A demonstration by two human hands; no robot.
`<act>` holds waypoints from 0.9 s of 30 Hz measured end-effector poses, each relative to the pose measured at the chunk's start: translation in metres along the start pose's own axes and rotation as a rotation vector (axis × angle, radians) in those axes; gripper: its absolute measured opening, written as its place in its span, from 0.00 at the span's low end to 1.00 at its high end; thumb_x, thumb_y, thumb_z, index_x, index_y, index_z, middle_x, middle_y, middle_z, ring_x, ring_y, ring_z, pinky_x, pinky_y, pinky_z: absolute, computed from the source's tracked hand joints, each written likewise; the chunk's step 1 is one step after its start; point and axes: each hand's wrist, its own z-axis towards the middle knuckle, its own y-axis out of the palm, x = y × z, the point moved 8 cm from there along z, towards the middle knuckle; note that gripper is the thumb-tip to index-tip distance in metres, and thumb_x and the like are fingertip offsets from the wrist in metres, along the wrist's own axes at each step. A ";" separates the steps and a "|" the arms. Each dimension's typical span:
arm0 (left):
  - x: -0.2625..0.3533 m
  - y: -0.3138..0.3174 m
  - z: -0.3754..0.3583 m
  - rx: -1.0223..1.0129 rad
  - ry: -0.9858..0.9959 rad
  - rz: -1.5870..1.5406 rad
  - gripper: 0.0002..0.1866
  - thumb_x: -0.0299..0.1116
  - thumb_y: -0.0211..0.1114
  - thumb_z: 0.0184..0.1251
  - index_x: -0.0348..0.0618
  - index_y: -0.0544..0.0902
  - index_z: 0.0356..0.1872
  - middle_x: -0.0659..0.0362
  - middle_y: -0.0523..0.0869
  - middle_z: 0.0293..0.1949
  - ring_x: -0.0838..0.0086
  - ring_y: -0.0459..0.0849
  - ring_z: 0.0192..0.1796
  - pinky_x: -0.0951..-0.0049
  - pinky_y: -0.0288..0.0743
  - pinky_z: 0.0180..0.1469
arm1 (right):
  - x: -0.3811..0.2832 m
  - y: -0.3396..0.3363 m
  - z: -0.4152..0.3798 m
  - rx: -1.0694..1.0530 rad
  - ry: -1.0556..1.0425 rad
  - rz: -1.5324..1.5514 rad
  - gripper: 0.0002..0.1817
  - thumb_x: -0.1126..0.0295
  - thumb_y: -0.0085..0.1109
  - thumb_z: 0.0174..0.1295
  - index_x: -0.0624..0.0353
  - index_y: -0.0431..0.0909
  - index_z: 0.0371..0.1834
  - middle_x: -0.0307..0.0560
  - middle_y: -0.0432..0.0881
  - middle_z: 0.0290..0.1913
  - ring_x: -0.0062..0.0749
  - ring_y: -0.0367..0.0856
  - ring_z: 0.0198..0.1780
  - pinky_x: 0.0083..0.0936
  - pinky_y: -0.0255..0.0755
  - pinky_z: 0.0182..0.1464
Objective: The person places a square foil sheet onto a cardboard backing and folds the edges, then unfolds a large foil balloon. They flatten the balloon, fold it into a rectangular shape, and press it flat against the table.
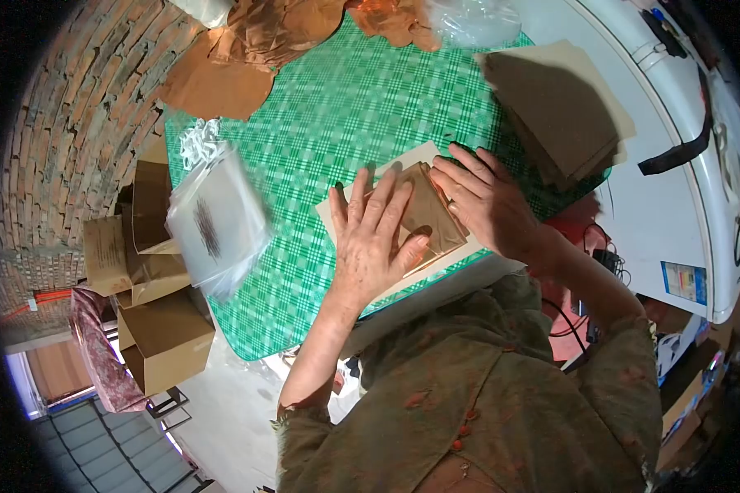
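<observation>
A little right of the frame's centre, both hands press flat on a folded brown paper piece (429, 215), which lies on a pale backing sheet (419, 158) near the lower edge of the surface (337, 107), covered in a green checked cloth; the left hand (374, 238) lies palm down with its fingers (368, 201) spread wide and straight, covering the left part of the brown paper piece and gripping nothing; the right hand (487, 201) rests at its upper right edge, fingers stretched out and slightly splayed, tips on the paper, likewise closed round nothing.

The piece looks thin, light and limp, creased into an angled shape with a sharp fold along its lower right side; it probably bends at a touch, holds a crease once pressed, and would tear if pulled hard; being matt paper, it should not slip much under the palms. A sensible hold would be a light pinch at a free corner or along the folded edge, where the layers are doubled and stiffer, with the other palm keeping the rest flat.

In the upper right lies a stack of brown sheets (559, 111); at the left a clear plastic bag (218, 218) appears blurred above cardboard boxes (160, 337); crumpled brown paper (271, 33) fills the top of the frame.
</observation>
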 end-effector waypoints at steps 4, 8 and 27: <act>-0.002 0.001 0.000 -0.028 0.002 -0.057 0.39 0.61 0.63 0.74 0.47 0.73 0.78 0.52 0.67 0.82 0.46 0.56 0.85 0.29 0.35 0.82 | 0.001 0.002 0.001 -0.026 0.004 0.020 0.30 0.65 0.67 0.66 0.59 0.76 0.71 0.48 0.75 0.75 0.47 0.64 0.80 0.51 0.53 0.80; -0.002 0.002 0.001 -0.040 0.013 -0.075 0.40 0.61 0.65 0.73 0.48 0.74 0.78 0.52 0.67 0.82 0.46 0.56 0.85 0.29 0.34 0.82 | 0.001 0.003 0.004 -0.051 0.005 0.024 0.30 0.65 0.66 0.67 0.58 0.76 0.72 0.46 0.75 0.75 0.46 0.63 0.81 0.53 0.52 0.81; -0.001 0.005 0.001 -0.062 0.001 -0.061 0.39 0.60 0.67 0.71 0.49 0.75 0.77 0.53 0.68 0.81 0.47 0.58 0.85 0.30 0.33 0.83 | 0.025 -0.007 0.016 0.096 0.168 0.386 0.19 0.78 0.56 0.70 0.65 0.78 0.64 0.58 0.81 0.64 0.53 0.75 0.69 0.41 0.70 0.69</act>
